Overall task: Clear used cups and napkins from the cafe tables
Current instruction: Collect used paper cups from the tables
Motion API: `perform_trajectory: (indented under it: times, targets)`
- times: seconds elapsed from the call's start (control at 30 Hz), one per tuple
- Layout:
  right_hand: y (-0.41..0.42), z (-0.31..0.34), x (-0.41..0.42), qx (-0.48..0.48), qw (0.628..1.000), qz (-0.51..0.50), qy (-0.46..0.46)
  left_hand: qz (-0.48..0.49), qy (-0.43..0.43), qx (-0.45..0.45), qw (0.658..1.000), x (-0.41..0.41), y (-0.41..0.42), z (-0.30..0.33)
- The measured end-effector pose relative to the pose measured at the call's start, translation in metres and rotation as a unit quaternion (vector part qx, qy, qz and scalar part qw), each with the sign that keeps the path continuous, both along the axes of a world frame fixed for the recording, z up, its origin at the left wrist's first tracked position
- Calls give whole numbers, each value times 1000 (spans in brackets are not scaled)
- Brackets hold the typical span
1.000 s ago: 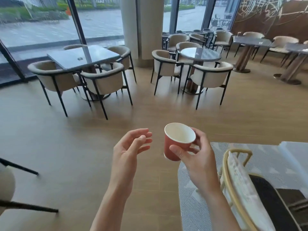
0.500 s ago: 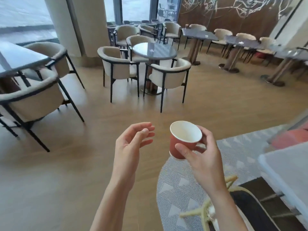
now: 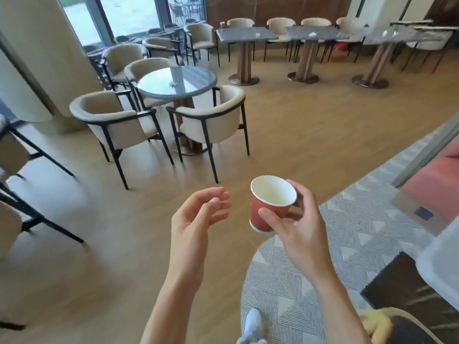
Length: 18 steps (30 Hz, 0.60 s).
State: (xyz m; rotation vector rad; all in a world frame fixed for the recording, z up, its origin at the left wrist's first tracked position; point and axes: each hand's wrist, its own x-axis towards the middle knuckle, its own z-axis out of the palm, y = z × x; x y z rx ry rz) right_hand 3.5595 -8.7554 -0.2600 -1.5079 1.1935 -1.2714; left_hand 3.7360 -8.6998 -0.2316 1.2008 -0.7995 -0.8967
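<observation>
A red paper cup (image 3: 267, 207) with a white, empty inside is held out in front of me, tilted slightly left. My right hand (image 3: 298, 227) grips it, thumb across the front and fingers behind. My left hand (image 3: 196, 219) floats beside it to the left, palm turned inward, fingers loosely bent and holding nothing. A round grey table (image 3: 176, 81) stands ahead with something small and pale on its top. Square grey tables (image 3: 246, 34) at the back carry small unclear items.
Beige chairs with black legs (image 3: 211, 120) ring the round table, and more chairs stand at the left edge (image 3: 15, 155). A patterned grey rug (image 3: 347, 244) lies under my right arm. A pink sofa (image 3: 432, 184) and a white tabletop (image 3: 442, 266) are at the right. A column (image 3: 32, 58) rises at left.
The view has swung to the right: the round table and chairs moved left in frame and the back row of tables came into sight. Both hands and the cup keep their pose.
</observation>
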Motion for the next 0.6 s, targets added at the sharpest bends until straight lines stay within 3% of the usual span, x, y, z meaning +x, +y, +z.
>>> perform_trajectory:
  times: [0.27, 0.6]
  targets:
    - [-215, 36, 18, -34, 999, 5, -15, -32, -18, -33, 999, 13, -216, 35]
    - [-444, 29, 44, -36, 999, -15, 4, -83, 20, -19, 996, 28, -462, 10]
